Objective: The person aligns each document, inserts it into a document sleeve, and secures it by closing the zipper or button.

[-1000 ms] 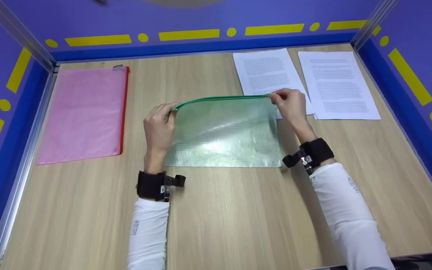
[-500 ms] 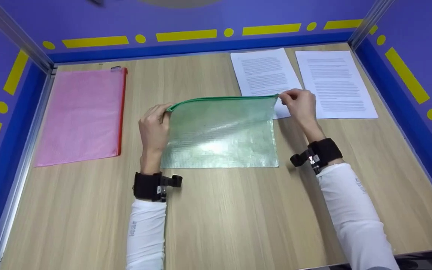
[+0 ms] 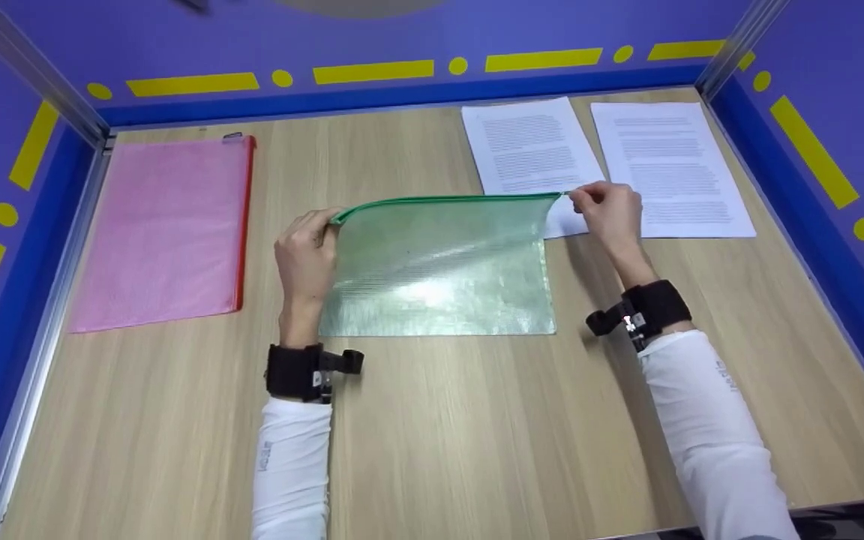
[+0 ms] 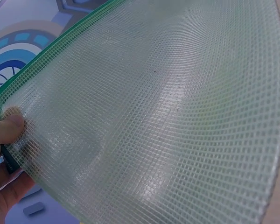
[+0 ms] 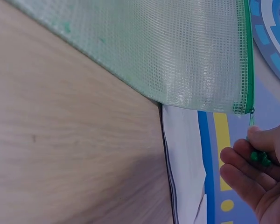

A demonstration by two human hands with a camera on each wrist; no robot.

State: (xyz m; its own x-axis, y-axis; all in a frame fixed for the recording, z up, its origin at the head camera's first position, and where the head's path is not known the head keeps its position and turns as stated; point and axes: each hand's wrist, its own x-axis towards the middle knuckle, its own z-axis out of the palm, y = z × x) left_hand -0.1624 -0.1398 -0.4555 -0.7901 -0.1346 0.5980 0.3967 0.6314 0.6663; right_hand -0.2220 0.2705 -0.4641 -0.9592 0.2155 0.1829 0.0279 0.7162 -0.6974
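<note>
A translucent green mesh zip pouch (image 3: 443, 277) is held up by its green zipper edge in the head view, its lower edge near the table. My left hand (image 3: 306, 251) pinches its upper left corner; in the left wrist view, the thumb (image 4: 10, 127) lies over the mesh, with fingers behind. My right hand (image 3: 612, 214) is just past the upper right corner. The right wrist view shows it pinching the zipper pull (image 5: 251, 119) at the zipper's end, with a small green piece (image 5: 260, 157) against the fingers. The zipper looks closed along its length.
A pink zip pouch (image 3: 166, 232) with a red zipper lies at the left. Two stacks of printed paper, one (image 3: 529, 146) partly behind the green pouch and another (image 3: 668, 169), lie at the back right. Purple walls (image 3: 372, 37) enclose the table (image 3: 439, 442).
My right hand has moved right with the zipper pull, past the pouch's upper right corner. The left hand keeps its grip and has shifted slightly left in view.
</note>
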